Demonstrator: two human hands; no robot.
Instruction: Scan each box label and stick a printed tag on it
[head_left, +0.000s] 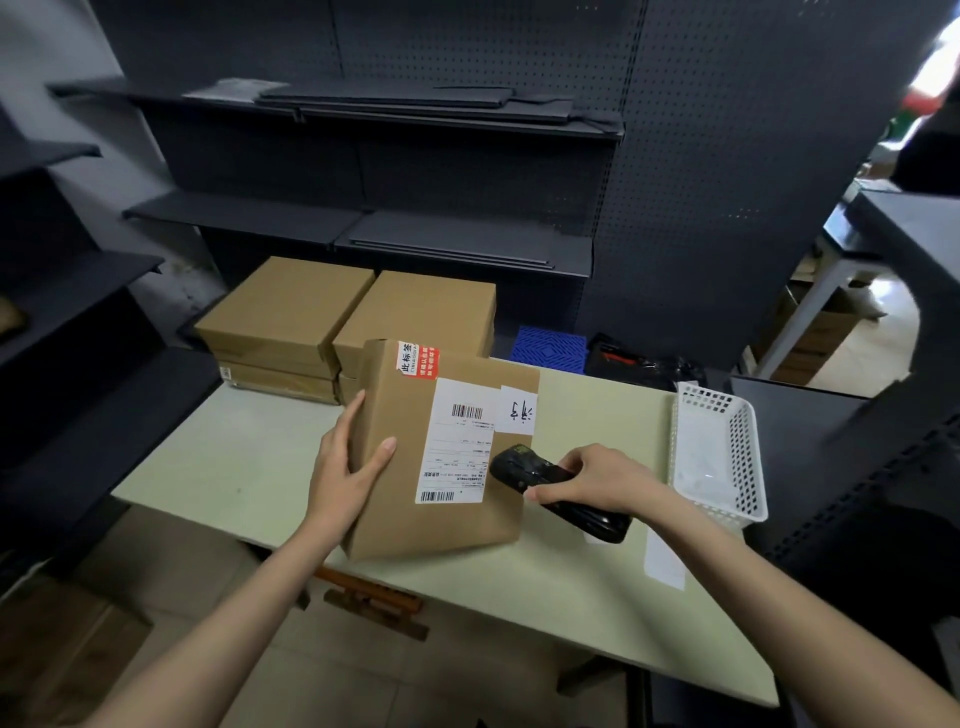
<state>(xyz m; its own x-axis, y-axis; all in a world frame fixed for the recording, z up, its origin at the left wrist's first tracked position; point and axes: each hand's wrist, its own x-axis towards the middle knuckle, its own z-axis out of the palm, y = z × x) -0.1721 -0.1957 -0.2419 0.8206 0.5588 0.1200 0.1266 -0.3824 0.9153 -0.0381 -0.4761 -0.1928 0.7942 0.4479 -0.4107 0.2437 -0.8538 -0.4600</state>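
A brown cardboard box (400, 467) lies tilted at the middle of the pale table (249, 457). On its top are a white shipping label (457, 441) with barcodes, a white handwritten tag (518, 410) and a red-and-white sticker (418, 358). My left hand (345, 467) grips the box's left edge, thumb on top. My right hand (597, 480) holds a black handheld scanner (550, 486), its head pointing at the label's right edge.
Two stacks of brown boxes (353, 322) stand at the table's back left. A white perforated basket (719, 452) sits at the right edge, with a white paper strip (665, 561) near it. Dark shelving surrounds the table; a blue crate (548, 345) lies behind.
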